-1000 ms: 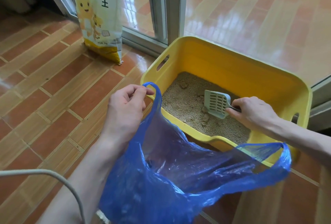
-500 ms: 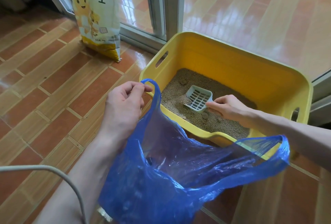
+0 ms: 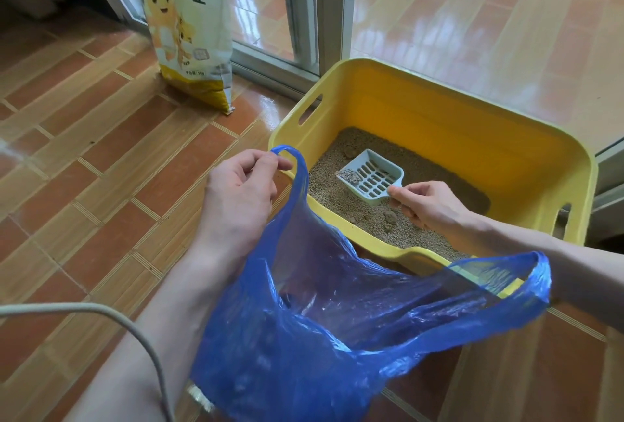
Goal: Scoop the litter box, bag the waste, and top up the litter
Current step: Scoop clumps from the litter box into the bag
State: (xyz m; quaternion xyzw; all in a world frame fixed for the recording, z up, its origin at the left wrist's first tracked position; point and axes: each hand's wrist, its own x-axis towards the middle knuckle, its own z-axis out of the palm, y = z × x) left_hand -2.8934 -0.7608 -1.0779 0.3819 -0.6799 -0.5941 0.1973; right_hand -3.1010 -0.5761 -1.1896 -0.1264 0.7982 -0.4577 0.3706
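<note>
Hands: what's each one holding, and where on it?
Left hand pinches the blue bag by its handle loop; right hand grips the scoop by its handle.

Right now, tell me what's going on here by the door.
A person is scooping a yellow litter box on the tiled floor. The right hand holds a pale blue slotted scoop over the litter, with a grey clump on its front edge. The left hand pinches one handle of an open blue plastic bag beside the box, ready for the waste. More clumps lie in the litter. A litter sack stands by the door frame.
</note>
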